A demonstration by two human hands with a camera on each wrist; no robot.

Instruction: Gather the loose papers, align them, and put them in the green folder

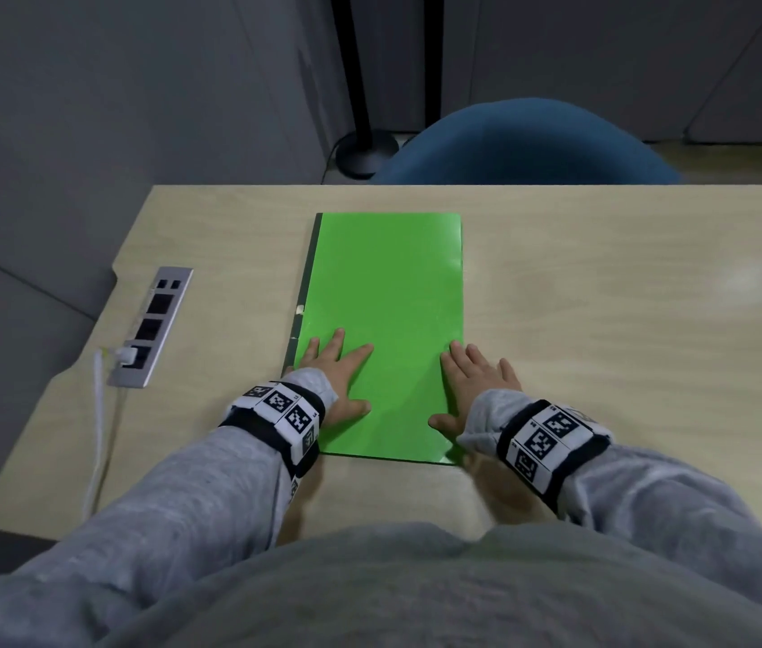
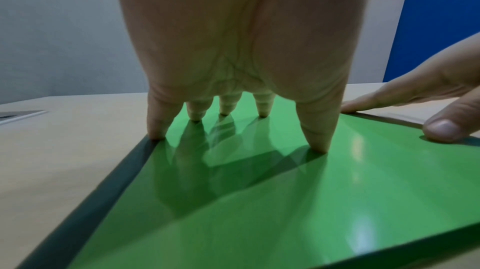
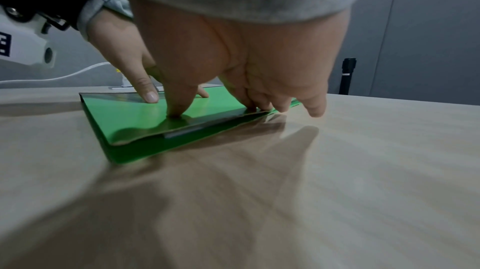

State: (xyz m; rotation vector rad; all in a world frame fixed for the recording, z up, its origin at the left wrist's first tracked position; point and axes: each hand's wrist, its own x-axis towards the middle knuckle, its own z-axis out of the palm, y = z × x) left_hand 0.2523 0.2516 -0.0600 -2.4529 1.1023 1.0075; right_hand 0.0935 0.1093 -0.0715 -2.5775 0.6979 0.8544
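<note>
The green folder [image 1: 388,282] lies shut and flat on the table, its dark spine on the left. My left hand [image 1: 337,371] presses its near left part with spread straight fingers, the little finger at the spine [image 2: 135,162]. Along the near right edge my right hand [image 1: 472,381] lies flat, thumb and first fingers on the cover, outer fingers over the table. In the right wrist view the folder [image 3: 130,113] shows its front corner bowed slightly up off the lower flap under my right hand [image 3: 246,64]. No loose paper shows anywhere.
The light wooden table [image 1: 603,297] has a socket strip [image 1: 155,325] set in at the left, with a white plug and cable [image 1: 98,413]. A blue chair [image 1: 524,142] and a black stand base [image 1: 365,152] are behind the far edge.
</note>
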